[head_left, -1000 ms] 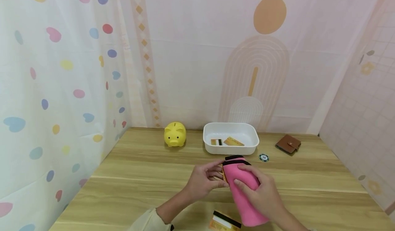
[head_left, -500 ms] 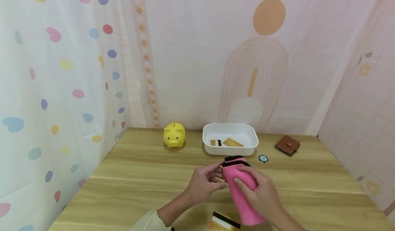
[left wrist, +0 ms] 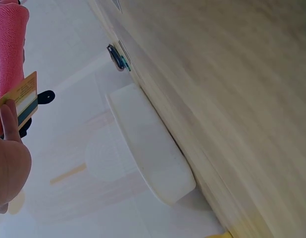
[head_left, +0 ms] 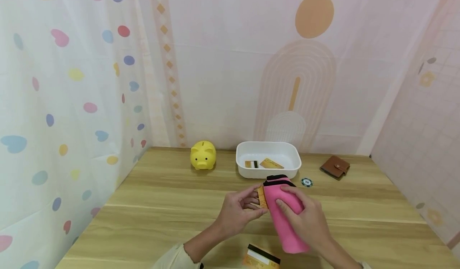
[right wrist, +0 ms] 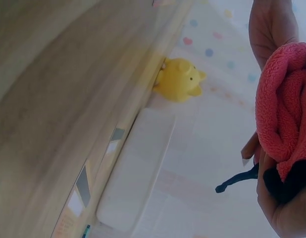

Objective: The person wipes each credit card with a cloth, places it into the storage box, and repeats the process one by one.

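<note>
My right hand (head_left: pixel 309 219) grips a rolled pink towel (head_left: pixel 292 243) with black edging, held up above the table. In the right wrist view its coiled fleecy end (right wrist: pixel 272 109) and a dangling black strap (right wrist: pixel 237 177) show. My left hand (head_left: pixel 233 213), beside the roll, pinches a gold bank card (head_left: pixel 262 198) between thumb and fingers. The left wrist view has this card (left wrist: pixel 27 99) right against the towel, with its dark stripe showing; whether part of it is tucked into the roll I cannot tell. Another bank card (head_left: pixel 261 258) lies on the table below the hands.
A white tray (head_left: pixel 267 173) with two gold cards (head_left: pixel 271 163) stands at the back. Left of it is a yellow piggy bank (head_left: pixel 203 156). A poker chip (head_left: pixel 307 182) and a brown wallet (head_left: pixel 335 167) lie to its right. Curtains hang behind and at the sides.
The towel has shifted slightly up and right with my right hand. More of the gold card now shows between the left fingers and the towel's left side.
</note>
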Available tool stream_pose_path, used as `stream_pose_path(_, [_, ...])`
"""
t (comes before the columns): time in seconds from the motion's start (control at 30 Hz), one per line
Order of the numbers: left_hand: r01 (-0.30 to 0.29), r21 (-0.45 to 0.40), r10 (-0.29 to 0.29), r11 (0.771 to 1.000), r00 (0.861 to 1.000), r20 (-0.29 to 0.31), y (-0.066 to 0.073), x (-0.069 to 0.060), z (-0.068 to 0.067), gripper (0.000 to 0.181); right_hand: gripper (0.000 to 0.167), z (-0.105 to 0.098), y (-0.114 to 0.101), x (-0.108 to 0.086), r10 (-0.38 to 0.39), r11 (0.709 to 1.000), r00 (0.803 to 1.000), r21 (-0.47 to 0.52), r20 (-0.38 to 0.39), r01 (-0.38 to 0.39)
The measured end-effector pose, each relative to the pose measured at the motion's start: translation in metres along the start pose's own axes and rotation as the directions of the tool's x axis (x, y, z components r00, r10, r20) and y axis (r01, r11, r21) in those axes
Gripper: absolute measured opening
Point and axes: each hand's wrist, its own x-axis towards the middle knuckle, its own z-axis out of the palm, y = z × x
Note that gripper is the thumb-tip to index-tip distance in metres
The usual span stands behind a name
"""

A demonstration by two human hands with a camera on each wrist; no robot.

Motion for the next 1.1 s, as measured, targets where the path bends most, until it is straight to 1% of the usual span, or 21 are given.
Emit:
stream_pose_path(0.2, [-0.018,-0.006,0.018,1.0,1.0,0.0,-0.001,0.0,-0.001,0.055,0.032,-0.001,0.005,0.004,0.018,1.0,1.0,-0.009,-0.003,-0.018])
stream_pose_path(0.37, [-0.002,-0.013,0.002,1.0,1.0,0.006,-0.001,0.0,-0.002,0.057,0.031,-0.002,0.009,0.005,0.024,0.999,1.0,-0.032,-0.016,-0.024])
stream_pose_path(0.5, [0.01,-0.012,-0.01,1.0,1.0,0.004,0.0,0.0,-0.004,0.056,0.031,-0.003,0.011,0.007,0.042,0.999,0.999,-0.018,-0.009,-0.042])
stream_pose_path(0.63, [0.005,-0.007,-0.005,1.0,1.0,0.005,0.0,0.001,-0.004,0.056,0.032,-0.004,0.015,0.009,0.077,0.997,0.997,-0.013,-0.003,-0.077])
stream_pose_path(0.73, [0.002,-0.007,-0.002,1.0,1.0,0.005,-0.001,0.001,-0.005,0.057,0.032,-0.004,0.017,0.01,0.086,0.996,0.996,-0.017,-0.002,-0.086])
stream_pose_path(0.87, [0.017,-0.003,-0.017,1.0,1.0,-0.014,-0.002,0.001,-0.005,0.057,0.033,-0.005,0.02,0.011,0.09,0.996,0.996,-0.013,0.003,-0.09])
stream_pose_path(0.97, [0.033,0.001,-0.033,0.999,0.999,-0.026,-0.002,0.002,-0.006,0.057,0.034,-0.006,0.023,0.011,0.111,0.994,0.994,-0.01,0.008,-0.111])
stream_pose_path(1.07, [0.062,0.003,-0.062,0.998,0.997,-0.036,-0.002,0.002,-0.007,0.057,0.035,-0.008,0.026,0.012,0.141,0.99,0.99,-0.018,0.016,-0.14])
stream_pose_path(1.1, [0.085,-0.001,-0.085,0.996,0.995,-0.044,-0.002,0.003,-0.008,0.057,0.035,-0.009,0.026,0.012,0.152,0.988,0.988,-0.023,0.017,-0.152])
